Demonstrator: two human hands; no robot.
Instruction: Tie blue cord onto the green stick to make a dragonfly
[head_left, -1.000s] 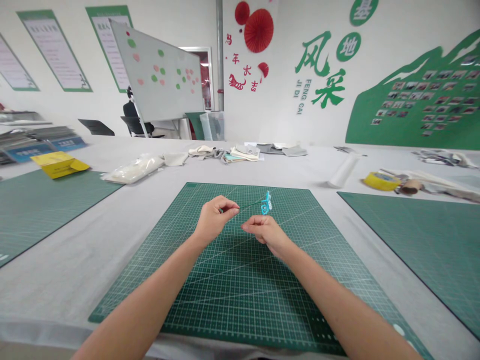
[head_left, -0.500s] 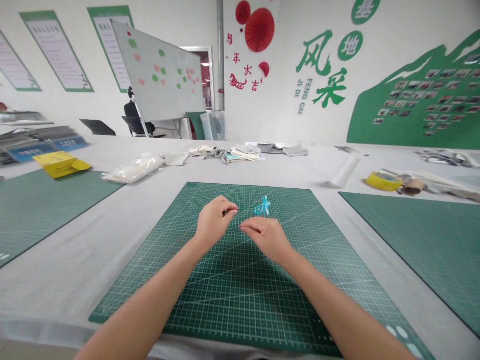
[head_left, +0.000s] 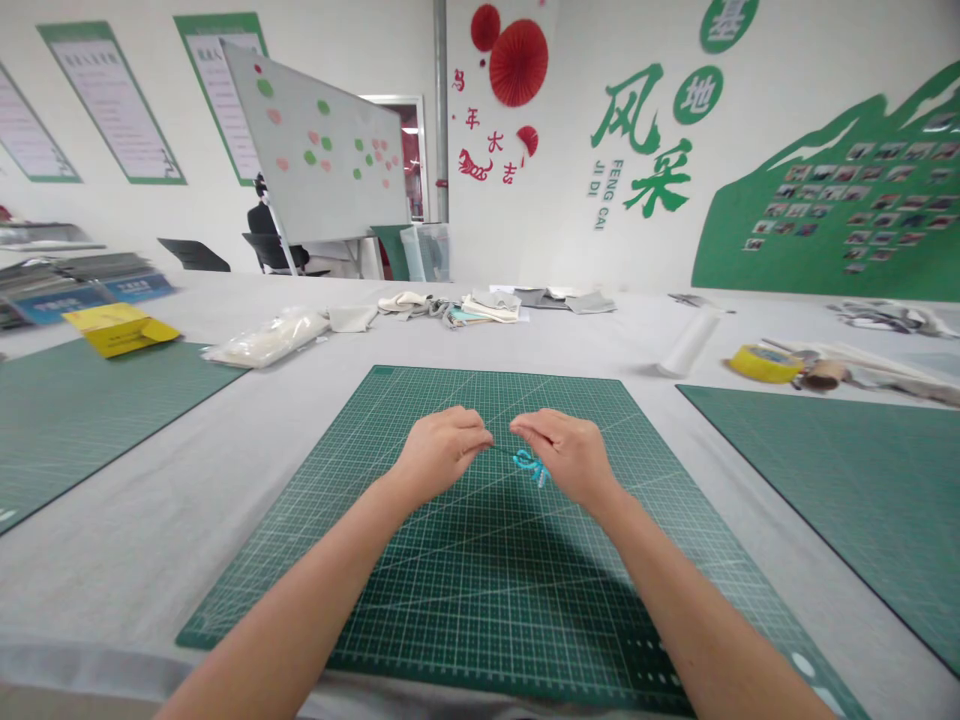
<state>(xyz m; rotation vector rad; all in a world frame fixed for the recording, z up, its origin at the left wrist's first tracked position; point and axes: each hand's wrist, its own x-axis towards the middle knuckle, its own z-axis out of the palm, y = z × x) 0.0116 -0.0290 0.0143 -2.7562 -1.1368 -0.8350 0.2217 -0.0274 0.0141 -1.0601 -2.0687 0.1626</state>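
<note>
Above the green gridded cutting mat (head_left: 450, 600), my left hand (head_left: 444, 452) pinches the end of a thin dark stem, which runs right to a small light-blue looped piece (head_left: 531, 464). My right hand (head_left: 568, 450) is closed at the fingertips, just above and to the right of the blue loops, partly covering them. Whatever its fingertips hold is too small to make out. A gap separates the two hands.
More green mats lie at the left (head_left: 97, 410) and right (head_left: 840, 480). Across the table are a yellow card box (head_left: 120, 328), a plastic-wrapped packet (head_left: 266, 338), fabric scraps (head_left: 487, 306), a white roll (head_left: 691, 342) and yellow tape (head_left: 765, 364).
My right hand has moved up and to the right. My left hand has shifted slightly right, and the blue looped piece has swung lower, partly behind my right hand.
</note>
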